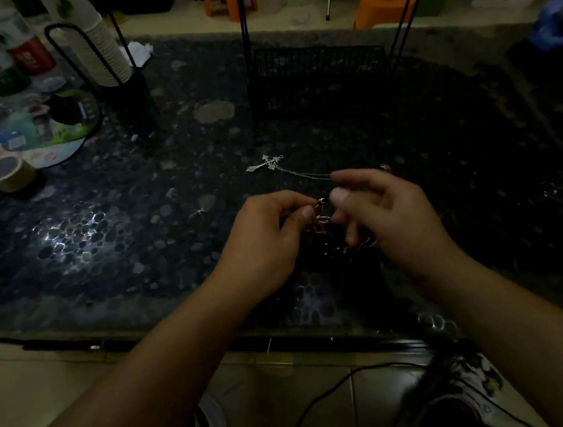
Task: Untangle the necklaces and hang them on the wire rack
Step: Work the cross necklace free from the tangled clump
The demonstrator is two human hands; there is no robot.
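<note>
A copper-coloured pendant (320, 221) hangs between my two hands above the dark pebbled table (137, 227). My left hand (268, 235) pinches it at thumb and fingertip. My right hand (383, 210) pinches the thin chain close beside the pendant's top, its other fingers loosely curled. A tangle of fine chain (345, 250) lies on the table under my right hand. A silver cross pendant (266, 163) lies flat further back, its chain (307, 174) running right behind my right fingers. The black wire rack (318, 75) stands at the back centre.
A black wire holder with stacked paper cups (103, 55) stands back left, beside bottles (10, 57), a printed fan (42, 133) and a tape roll (8, 172). Orange stools (380, 5) stand on the floor beyond. A cable (325, 398) runs over the floor at my feet.
</note>
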